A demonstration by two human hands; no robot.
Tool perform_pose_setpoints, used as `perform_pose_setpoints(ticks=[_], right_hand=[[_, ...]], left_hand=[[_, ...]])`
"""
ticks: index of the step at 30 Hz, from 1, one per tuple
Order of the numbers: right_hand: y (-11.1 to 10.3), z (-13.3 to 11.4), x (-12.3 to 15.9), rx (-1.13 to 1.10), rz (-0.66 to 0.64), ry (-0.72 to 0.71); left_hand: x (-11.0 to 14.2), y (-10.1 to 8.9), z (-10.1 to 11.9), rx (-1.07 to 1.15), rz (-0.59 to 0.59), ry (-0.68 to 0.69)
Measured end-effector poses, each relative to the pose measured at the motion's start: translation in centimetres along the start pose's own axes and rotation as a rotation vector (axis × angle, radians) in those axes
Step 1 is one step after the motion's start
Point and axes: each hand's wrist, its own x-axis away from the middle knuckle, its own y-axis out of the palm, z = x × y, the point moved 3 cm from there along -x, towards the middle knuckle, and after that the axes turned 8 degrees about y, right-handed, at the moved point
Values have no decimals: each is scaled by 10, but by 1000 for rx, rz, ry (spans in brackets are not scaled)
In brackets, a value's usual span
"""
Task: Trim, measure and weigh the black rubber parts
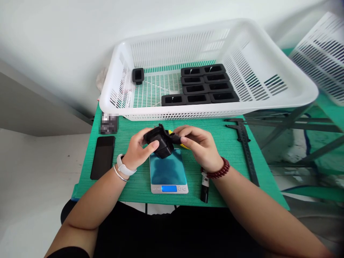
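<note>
My left hand (138,148) is wrapped round a black moulded part (161,143), which looks like rubber and has a boxy body with a flared rim. It is tilted, above the scale. My right hand (200,145) pinches a small dark piece (176,138) at the part's right side; I cannot tell whether it is joined to the part. Below both hands lies a digital scale (168,172) with a shiny plate and a lit blue display. Something yellow (184,146) shows partly behind my right fingers.
A white slotted basket (150,111) stands at the back, with several black rectangular parts (197,97) inside and one apart (138,75) at left. A phone (103,157) and a pixelated item (109,123) lie left; a caliper (245,150) and a marker (204,188) lie right.
</note>
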Motion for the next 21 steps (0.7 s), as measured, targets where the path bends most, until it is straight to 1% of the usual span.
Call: perform_pose_setpoints(ticks=[3, 5, 7, 10, 12, 14, 17, 19, 21], right_hand=[[-2, 2, 0, 33, -15, -21], [-2, 3, 0, 39, -42, -32], [0, 3, -1, 41, -37, -28], [3, 5, -2, 14, -9, 16], [6, 6, -3, 41, -41, 49], [8, 7, -3, 198, -63, 29], [8, 4, -1, 502, -12, -111], [8, 1, 0, 605, 8, -205], [9, 1, 1, 655, 5, -258]], left_hand=[[1, 0, 0, 1, 21, -14], [1, 0, 1, 20, 34, -6], [0, 1, 2, 53, 37, 5], [-1, 2, 4, 111, -10, 13], [-1, 5, 5, 145, -67, 12], [0, 7, 5, 170, -117, 8], [2, 11, 4, 200, -165, 7], [4, 13, 4, 194, -199, 4], [6, 14, 3, 175, -223, -10]])
